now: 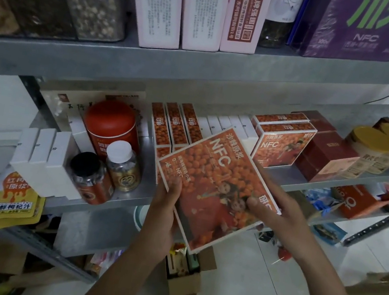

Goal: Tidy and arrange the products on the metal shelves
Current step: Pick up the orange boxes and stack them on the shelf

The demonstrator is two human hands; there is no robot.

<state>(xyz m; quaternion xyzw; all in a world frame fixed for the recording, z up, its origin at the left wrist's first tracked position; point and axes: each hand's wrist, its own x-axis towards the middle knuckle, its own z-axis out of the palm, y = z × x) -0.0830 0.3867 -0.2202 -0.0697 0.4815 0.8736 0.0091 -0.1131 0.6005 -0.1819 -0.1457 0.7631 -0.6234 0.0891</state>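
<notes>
Holding: orange NFC box (217, 187), flat and tilted, face up, out past the front lip of the middle shelf (284, 175)
Left hand (165, 204): thumb curled over the box's near left edge, fingers hidden underneath, pinching it
Right hand (280, 214): thumb pressed on the printed face, fingers under the right side, gripping
Under the box: a second edge shows at the left corner; may be another box, I cannot tell
Likely slot: between the standing orange row (173, 128) and the upright orange pair (282, 144), with white boxes behind
Risk, drop: the box hangs over open floor, not over the shelf; a loose thumb and it goes down
Risk, slide: if there are two stacked, the tilt could let the lower one slip out
Risk, knock: the white-capped bottle (121, 165) and black-capped jar (89, 175) stand near the edge, just beside my left hand; a wide swing left would tip them
Risk, domino: pushing in at an angle could topple the thin standing row
</notes>
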